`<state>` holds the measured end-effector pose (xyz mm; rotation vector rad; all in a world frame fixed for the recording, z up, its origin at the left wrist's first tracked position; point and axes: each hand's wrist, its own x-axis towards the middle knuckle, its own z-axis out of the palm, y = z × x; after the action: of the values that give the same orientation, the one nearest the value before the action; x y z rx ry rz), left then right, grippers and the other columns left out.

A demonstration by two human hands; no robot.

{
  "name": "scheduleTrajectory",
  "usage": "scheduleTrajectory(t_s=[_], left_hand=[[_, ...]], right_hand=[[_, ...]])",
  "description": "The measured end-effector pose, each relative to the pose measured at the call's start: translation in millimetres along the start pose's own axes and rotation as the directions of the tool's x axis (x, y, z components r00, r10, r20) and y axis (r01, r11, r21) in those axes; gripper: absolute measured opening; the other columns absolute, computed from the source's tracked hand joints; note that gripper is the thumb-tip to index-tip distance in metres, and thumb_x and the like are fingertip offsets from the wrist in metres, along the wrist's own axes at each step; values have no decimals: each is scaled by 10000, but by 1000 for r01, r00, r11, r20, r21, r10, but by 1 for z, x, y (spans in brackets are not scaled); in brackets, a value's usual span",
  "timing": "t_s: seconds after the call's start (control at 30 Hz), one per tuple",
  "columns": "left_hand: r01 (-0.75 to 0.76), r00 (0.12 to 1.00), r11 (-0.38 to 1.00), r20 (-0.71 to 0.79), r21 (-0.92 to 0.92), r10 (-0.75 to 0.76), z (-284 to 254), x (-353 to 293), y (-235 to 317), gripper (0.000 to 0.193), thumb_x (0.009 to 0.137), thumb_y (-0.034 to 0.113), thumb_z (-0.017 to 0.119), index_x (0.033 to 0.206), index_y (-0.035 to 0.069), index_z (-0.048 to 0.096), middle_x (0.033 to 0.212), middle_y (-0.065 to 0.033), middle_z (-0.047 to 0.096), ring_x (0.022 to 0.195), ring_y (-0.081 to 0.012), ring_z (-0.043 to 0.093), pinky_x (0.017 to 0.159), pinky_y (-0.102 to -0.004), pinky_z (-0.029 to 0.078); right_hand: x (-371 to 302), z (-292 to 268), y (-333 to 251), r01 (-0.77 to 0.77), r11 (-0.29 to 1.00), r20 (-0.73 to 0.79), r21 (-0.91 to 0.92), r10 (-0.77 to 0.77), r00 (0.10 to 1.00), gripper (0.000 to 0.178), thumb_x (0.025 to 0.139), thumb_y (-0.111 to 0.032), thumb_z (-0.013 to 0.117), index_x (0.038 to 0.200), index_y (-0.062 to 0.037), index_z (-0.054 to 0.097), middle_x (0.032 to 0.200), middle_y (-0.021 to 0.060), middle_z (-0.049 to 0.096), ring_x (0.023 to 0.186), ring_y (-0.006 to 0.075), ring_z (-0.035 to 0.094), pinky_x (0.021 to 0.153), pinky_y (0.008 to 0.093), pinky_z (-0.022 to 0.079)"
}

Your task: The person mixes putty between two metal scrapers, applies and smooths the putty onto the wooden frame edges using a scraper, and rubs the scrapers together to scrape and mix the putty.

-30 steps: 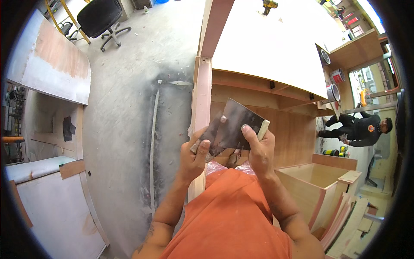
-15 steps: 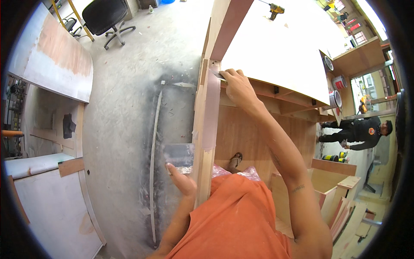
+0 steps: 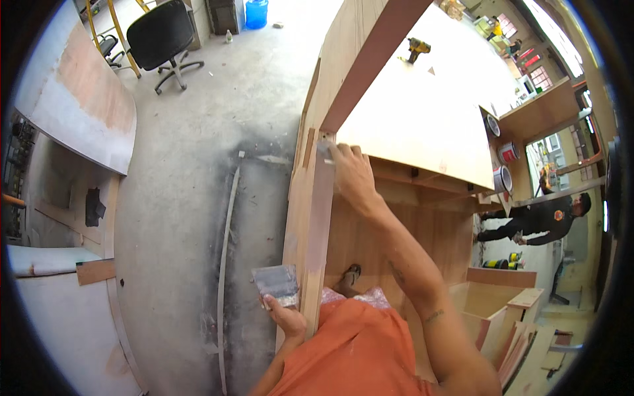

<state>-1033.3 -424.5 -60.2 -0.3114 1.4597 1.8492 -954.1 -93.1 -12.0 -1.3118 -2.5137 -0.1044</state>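
My left hand [image 3: 286, 319] grips a flat grey rectangular plate [image 3: 276, 282], smeared whitish along its near edge, left of a long wooden frame edge. My right hand [image 3: 354, 175] is closed on a small putty knife [image 3: 324, 149]. Its blade lies against the frame near the inner corner, and my fingers mostly hide its handle. A pinkish-mauve strip [image 3: 319, 224] runs along the frame's top face from that corner towards me. The pale wooden edge [image 3: 300, 228] borders it on the left.
A cordless drill [image 3: 416, 49] lies on the bright panel [image 3: 422, 119] beyond my right hand. Several cans, including one [image 3: 502, 178], stand at its right end. Another person [image 3: 541, 219] stands at the right. An office chair [image 3: 162, 39] is on the concrete floor at far left.
The whole scene sits lower in the picture. The plate in my left hand has turned its face more into view. My right hand remains at the frame corner with the knife.
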Motion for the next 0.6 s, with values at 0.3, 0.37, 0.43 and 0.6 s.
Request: scheduleTrajectory(t_s=[0.3, 0.37, 0.43, 0.6], left_hand=[[2, 999, 994, 39, -112, 2, -6, 5, -7, 582, 1016, 447, 432, 1393, 17, 327, 1349, -130, 433, 1245, -267, 456, 1043, -389, 382], [-12, 998, 995, 55, -95, 17, -6, 6, -7, 597, 1012, 457, 440, 1399, 15, 337, 1350, -129, 435, 1251, -268, 450, 1057, -391, 368], [-30, 997, 997, 67, -78, 35, -7, 7, -7, 612, 1007, 466, 447, 1406, 13, 347, 1350, -129, 437, 1256, -269, 444, 1072, -392, 353], [-29, 997, 996, 75, -83, 36, -7, 8, -7, 634, 1000, 480, 458, 1393, -6, 352, 1352, -127, 438, 1251, -261, 447, 1072, -391, 347]], right_hand=[[-15, 3, -13, 49, 993, 24, -109, -47, 999, 304, 827, -50, 533, 1116, 13, 602, 1119, 137, 588, 1046, 313, 549, 836, 419, 462], [-11, 1, -9, 22, 997, 47, -70, -19, 999, 355, 822, -40, 541, 1169, 20, 590, 1148, 138, 584, 1062, 315, 548, 850, 420, 461], [-4, 2, -5, -7, 998, 96, -68, 13, 995, 363, 819, -34, 543, 1176, 14, 590, 1152, 138, 585, 1067, 317, 547, 857, 421, 460], [2, 14, -5, 12, 994, 75, -113, -3, 997, 408, 828, -30, 531, 1232, 9, 572, 1179, 153, 575, 1070, 328, 546, 862, 428, 463]])
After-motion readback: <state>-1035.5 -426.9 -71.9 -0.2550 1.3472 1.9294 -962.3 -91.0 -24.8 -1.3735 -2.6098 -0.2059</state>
